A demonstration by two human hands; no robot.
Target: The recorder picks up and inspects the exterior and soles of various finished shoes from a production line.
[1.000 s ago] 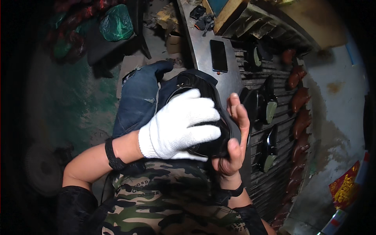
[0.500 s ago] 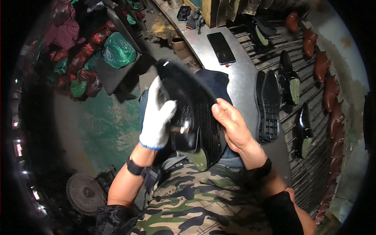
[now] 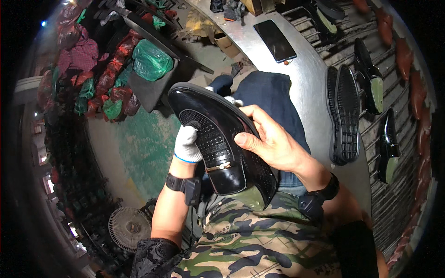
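Observation:
A glossy black shoe (image 3: 208, 134) with a perforated upper and a strap with a metal buckle is held above my lap, its toe pointing away and to the left. Pale green material (image 3: 251, 198) shows at its heel opening. My left hand (image 3: 187, 142), in a white knit glove with a blue cuff, grips the left side; its thumb presses on the upper and most of its fingers are hidden under the shoe. Bare, my right hand (image 3: 271, 141) clasps the right side, thumb on the upper and fingers around the sole edge.
To the right, a metal bench (image 3: 306, 83) carries a phone (image 3: 275, 41) and a pair of black soles (image 3: 347, 116). Beyond is a slatted rack (image 3: 361, 194) with black shoes (image 3: 388, 146) and brown shoes (image 3: 403, 58). Bagged items (image 3: 152, 60) and a fan (image 3: 130, 228) are at the left.
The shoe has turned so its upper faces me more. My left hand has shifted beneath it, thumb on the upper; my right thumb now lies across the side. The view has shifted too.

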